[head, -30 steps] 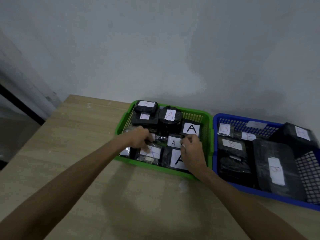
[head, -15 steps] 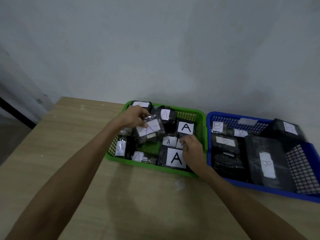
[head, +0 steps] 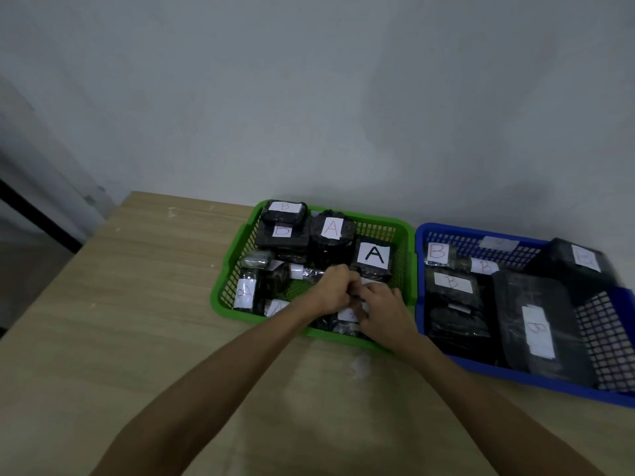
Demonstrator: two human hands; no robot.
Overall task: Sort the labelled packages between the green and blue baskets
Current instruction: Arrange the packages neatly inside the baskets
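Observation:
The green basket (head: 237, 231) holds several black packages with white labels, most marked A (head: 374, 255), and two at its back left marked B (head: 282, 231). The blue basket (head: 422, 235) to its right holds several black packages marked B (head: 452, 282). Both my hands are inside the green basket near its front right. My left hand (head: 335, 286) and my right hand (head: 383, 307) meet over a small black labelled package (head: 348, 316), fingers curled on it. The package is mostly hidden by my fingers and its letter is unreadable.
Both baskets stand side by side on a light wooden table (head: 154, 304) against a pale wall (head: 309, 97). The table's left edge drops off near a dark strip (head: 34, 218). A small white scrap (head: 360, 365) lies on the table in front of the green basket.
My left hand has let go of the A-labelled package it lifted at the basket's left. It moved right and down to join my right hand near the basket's front right.

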